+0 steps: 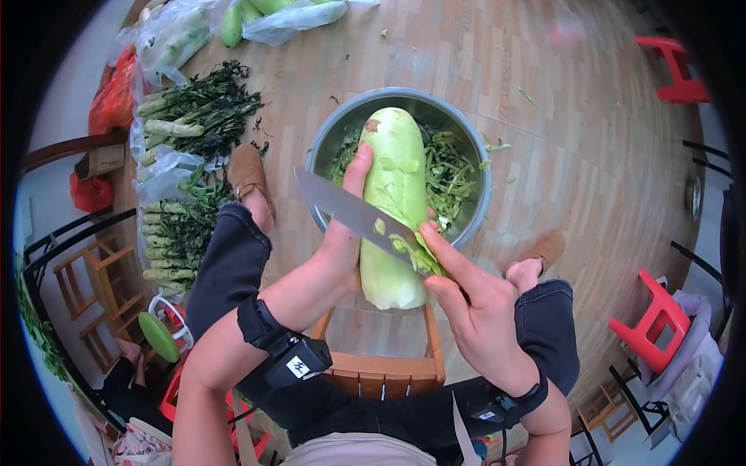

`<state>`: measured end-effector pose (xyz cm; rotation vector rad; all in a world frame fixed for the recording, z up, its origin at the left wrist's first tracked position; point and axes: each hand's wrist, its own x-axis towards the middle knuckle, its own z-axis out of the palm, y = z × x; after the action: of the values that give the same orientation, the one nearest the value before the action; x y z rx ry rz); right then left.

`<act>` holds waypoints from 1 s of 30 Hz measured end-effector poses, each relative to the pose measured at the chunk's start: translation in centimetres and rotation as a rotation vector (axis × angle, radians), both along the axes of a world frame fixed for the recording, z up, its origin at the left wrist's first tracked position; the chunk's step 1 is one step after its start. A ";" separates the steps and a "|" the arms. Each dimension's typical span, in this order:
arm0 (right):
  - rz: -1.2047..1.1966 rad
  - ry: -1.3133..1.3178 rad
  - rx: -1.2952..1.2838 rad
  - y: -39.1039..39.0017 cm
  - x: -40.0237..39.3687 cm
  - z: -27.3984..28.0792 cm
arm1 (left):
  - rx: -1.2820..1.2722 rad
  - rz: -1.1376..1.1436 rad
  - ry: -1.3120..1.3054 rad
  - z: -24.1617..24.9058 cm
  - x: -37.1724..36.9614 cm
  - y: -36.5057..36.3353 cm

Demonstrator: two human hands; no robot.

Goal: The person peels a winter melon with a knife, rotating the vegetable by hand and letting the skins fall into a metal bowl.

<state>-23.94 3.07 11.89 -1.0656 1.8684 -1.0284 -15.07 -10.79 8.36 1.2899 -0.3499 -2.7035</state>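
The left hand is wrapped around a long pale green gourd, thumb up along its side, holding it upright over a metal bowl. The right hand grips a knife whose blade lies across the gourd's lower half, forefinger stretched along it. The gourd is smooth and mostly peeled, with a brown stem scar at the top and thin green shavings clinging near the blade. Its top end stands above the bowl's middle, which holds green peelings. The bowl sits on the wooden floor between the person's feet, with bare floor to the right. Bundles of leafy greens lie close on the left, beside plastic bags.
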 end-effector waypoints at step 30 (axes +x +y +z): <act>0.037 -0.075 -0.051 -1.0 -0.8 -0.1 | -0.045 -0.011 -0.008 0.4 -0.3 -0.5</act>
<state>-24.74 2.09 11.81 -1.0725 1.7653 -1.0850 -15.40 -11.27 8.81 1.2909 -0.4168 -2.6841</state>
